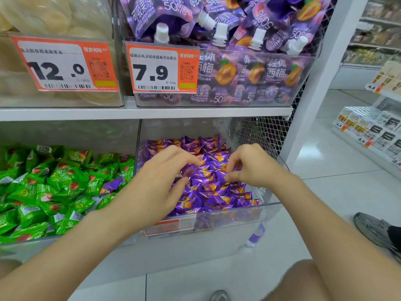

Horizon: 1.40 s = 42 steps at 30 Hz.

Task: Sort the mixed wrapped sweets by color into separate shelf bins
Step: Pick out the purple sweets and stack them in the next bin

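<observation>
Purple wrapped sweets (217, 192) fill the clear right bin (238, 213) on the lower shelf. Both hands are inside it, over the pile. My left hand (160, 183) has its fingers curled down onto the sweets, thumb and fingers closing round purple wrappers. My right hand (249, 164) pinches among the sweets with curled fingers and thumb. Green wrapped sweets (43, 187) fill the left bin (32, 240). One purple sweet (111, 185) lies among the green ones near the divider.
The upper shelf (152, 112) holds a bin of purple jelly pouches (238, 68) and a bin of pale packets (54, 18), both with orange price tags. A white upright (321, 72) bounds the shelf on the right. Tiled floor, a shoe (373, 231) and another shelf lie right.
</observation>
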Available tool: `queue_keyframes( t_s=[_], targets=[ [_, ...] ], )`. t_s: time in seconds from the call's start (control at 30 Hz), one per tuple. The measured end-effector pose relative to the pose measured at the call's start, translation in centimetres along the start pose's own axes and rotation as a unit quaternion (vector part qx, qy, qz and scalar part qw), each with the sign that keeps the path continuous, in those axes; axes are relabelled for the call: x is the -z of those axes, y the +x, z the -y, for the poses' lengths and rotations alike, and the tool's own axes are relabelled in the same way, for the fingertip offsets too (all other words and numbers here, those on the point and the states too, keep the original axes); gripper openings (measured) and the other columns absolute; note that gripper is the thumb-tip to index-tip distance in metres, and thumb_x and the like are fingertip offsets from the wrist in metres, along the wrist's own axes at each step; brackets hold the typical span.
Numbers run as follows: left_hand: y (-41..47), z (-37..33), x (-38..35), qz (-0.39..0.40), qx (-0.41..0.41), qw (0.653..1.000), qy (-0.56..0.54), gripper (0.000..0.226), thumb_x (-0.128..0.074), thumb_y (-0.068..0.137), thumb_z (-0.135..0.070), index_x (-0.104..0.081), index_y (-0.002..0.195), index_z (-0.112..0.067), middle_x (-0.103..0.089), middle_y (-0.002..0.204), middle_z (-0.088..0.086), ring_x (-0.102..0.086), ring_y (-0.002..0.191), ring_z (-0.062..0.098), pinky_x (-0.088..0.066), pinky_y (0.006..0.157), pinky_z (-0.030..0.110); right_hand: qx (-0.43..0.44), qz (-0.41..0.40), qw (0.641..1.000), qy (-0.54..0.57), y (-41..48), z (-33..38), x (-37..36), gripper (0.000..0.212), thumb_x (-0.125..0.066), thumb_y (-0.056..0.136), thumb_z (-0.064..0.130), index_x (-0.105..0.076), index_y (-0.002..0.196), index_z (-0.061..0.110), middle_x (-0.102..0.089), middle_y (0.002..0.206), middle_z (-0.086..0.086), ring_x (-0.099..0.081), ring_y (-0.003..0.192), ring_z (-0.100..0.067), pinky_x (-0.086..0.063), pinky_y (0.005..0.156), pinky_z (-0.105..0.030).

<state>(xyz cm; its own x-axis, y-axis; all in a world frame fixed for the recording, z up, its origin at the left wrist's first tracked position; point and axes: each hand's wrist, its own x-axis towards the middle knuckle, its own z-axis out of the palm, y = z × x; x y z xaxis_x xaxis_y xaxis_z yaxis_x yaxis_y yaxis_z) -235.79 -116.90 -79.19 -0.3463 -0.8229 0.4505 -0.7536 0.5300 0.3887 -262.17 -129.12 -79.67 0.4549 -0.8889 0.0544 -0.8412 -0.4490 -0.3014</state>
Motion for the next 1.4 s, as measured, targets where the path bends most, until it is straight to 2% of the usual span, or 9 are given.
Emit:
queue_keyframes(
  t_s=[0.3, 0.4, 0.5, 0.6, 0.83, 0.97, 1.07, 1.2, 1.4],
  targets=[
    [-0.1, 0.3, -0.1, -0.020, 0.020, 0.999, -0.015, 0.041, -0.080, 0.090, -0.027, -0.065, 0.127, -0.038, -0.062, 0.107, -0.023, -0.059, 0.096, -0.001, -0.040, 0.085, 0.006, 0.046, 0.020, 0.999, 0.008, 0.4, -1.0, -0.8, 0.018, -0.093, 0.072, 0.047, -0.081, 0.076, 0.035, -0.065, 0.085, 0.012, -0.058, 0.074, 0.000, -0.041, 0.069, -0.021],
    [0.0, 0.0, -0.1, -0.028, 0.060, 0.996, -0.051, 0.048, -0.084, 0.086, -0.027, -0.063, 0.128, -0.040, -0.068, 0.104, -0.024, -0.064, 0.097, 0.002, -0.047, 0.084, 0.012, 0.064, -0.009, 0.997, 0.031, 0.2, -0.4, -0.4, 0.024, -0.080, 0.088, 0.049, -0.081, 0.073, 0.031, -0.068, 0.072, 0.011, -0.060, 0.078, 0.001, -0.039, 0.066, -0.014],
    [0.1, -0.2, -0.1, -0.034, 0.066, 0.995, -0.067, 0.057, -0.088, 0.081, -0.019, -0.060, 0.126, -0.038, -0.069, 0.099, -0.022, -0.066, 0.098, 0.001, -0.050, 0.086, 0.017, 0.034, -0.070, 0.988, 0.132, -0.7, 2.1, 0.7, 0.041, -0.060, 0.102, 0.050, -0.078, 0.073, 0.028, -0.065, 0.062, 0.005, -0.058, 0.059, -0.006, -0.041, 0.064, -0.021],
    [0.4, -0.5, -0.1, -0.048, 0.040, 0.996, -0.065, 0.062, -0.091, 0.075, -0.013, -0.060, 0.125, -0.032, -0.064, 0.103, -0.016, -0.066, 0.093, 0.003, -0.052, 0.083, 0.020, -0.001, 0.040, 0.935, 0.352, -2.1, 5.6, 1.5, 0.043, -0.053, 0.105, 0.050, -0.080, 0.105, 0.017, -0.077, 0.085, -0.005, -0.068, 0.065, -0.022, -0.051, 0.059, -0.033],
    [0.4, -0.8, -0.1, -0.080, -0.034, 0.996, -0.036, 0.048, -0.094, 0.073, -0.019, -0.066, 0.112, -0.022, -0.051, 0.116, -0.010, -0.062, 0.094, 0.007, -0.054, 0.081, 0.027, 0.025, 0.179, 0.888, 0.424, -2.7, 6.4, 2.0, 0.025, -0.074, 0.097, 0.017, -0.075, 0.122, 0.011, -0.077, 0.103, -0.017, -0.071, 0.084, -0.028, -0.059, 0.073, -0.035],
    [0.2, -0.4, -0.6, -0.035, -0.031, 0.998, 0.031, 0.028, -0.081, 0.087, -0.029, -0.065, 0.110, -0.032, -0.057, 0.109, -0.015, -0.059, 0.101, 0.013, -0.054, 0.084, 0.040, 0.010, 0.043, 0.935, 0.352, -2.6, 4.4, 3.1, 0.029, -0.088, 0.079, 0.004, -0.080, 0.103, 0.017, -0.079, 0.098, -0.004, -0.072, 0.088, -0.018, -0.058, 0.086, -0.031],
    [0.0, -0.3, -0.8, -0.018, 0.006, 0.998, 0.064, 0.007, -0.065, 0.093, -0.033, -0.063, 0.096, -0.038, -0.059, 0.092, -0.019, -0.059, 0.086, 0.006, -0.055, 0.073, 0.039, -0.026, -0.044, 0.981, 0.190, -2.2, 2.1, 3.5, 0.029, -0.095, 0.067, 0.009, -0.080, 0.085, 0.026, -0.077, 0.081, 0.004, -0.066, 0.071, -0.002, -0.053, 0.073, -0.024],
    [-0.2, -0.7, -1.6, 0.041, 0.043, 0.994, 0.092, 0.006, -0.054, 0.097, -0.042, -0.059, 0.095, -0.039, -0.062, 0.090, -0.020, -0.059, 0.083, 0.005, -0.055, 0.070, 0.037, -0.038, 0.029, 0.998, 0.026, -1.8, 0.7, 2.2, 0.032, -0.102, 0.059, 0.029, -0.079, 0.081, 0.028, -0.075, 0.075, 0.011, -0.067, 0.070, 0.001, -0.055, 0.072, -0.023],
    [-0.1, -0.9, -1.8, 0.076, 0.051, 0.990, 0.104, 0.013, -0.047, 0.097, -0.045, -0.058, 0.091, -0.038, -0.061, 0.088, -0.016, -0.058, 0.080, 0.007, -0.055, 0.069, 0.038, -0.001, 0.051, 0.997, -0.056, -1.0, 1.0, 0.7, 0.035, -0.099, 0.066, 0.035, -0.083, 0.096, 0.029, -0.063, 0.076, 0.020, -0.054, 0.069, 0.003, -0.046, 0.069, -0.027]
  ],
)
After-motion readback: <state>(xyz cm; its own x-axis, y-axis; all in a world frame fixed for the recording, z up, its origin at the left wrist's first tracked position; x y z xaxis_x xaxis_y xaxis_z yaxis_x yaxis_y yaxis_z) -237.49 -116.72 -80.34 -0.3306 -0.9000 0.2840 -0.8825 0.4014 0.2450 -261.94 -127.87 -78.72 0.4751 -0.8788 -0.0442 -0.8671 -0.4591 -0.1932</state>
